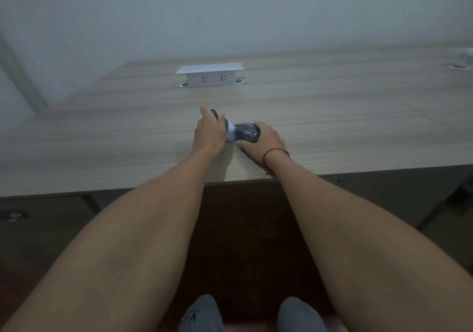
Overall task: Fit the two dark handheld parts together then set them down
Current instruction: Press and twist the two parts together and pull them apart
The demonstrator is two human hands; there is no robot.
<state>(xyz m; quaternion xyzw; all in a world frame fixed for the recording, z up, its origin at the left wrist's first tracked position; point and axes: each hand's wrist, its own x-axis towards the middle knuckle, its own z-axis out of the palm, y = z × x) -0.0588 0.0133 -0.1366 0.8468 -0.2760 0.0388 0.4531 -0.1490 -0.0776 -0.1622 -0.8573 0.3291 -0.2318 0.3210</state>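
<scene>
Over the bench (pixel 332 116) near its front edge, the left hand (pixel 210 132) grips a slim dark part (pixel 217 116); the right hand (pixel 266 137) grips a rounded dark part (pixel 247 133), a white piece (pixel 231 132) between them.

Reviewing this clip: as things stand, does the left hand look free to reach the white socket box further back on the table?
Probably not yet. The left hand is closed on a dark part, so its grip is occupied. The wooden table between it and the white socket box looks bare, so nothing blocks the way.
</scene>
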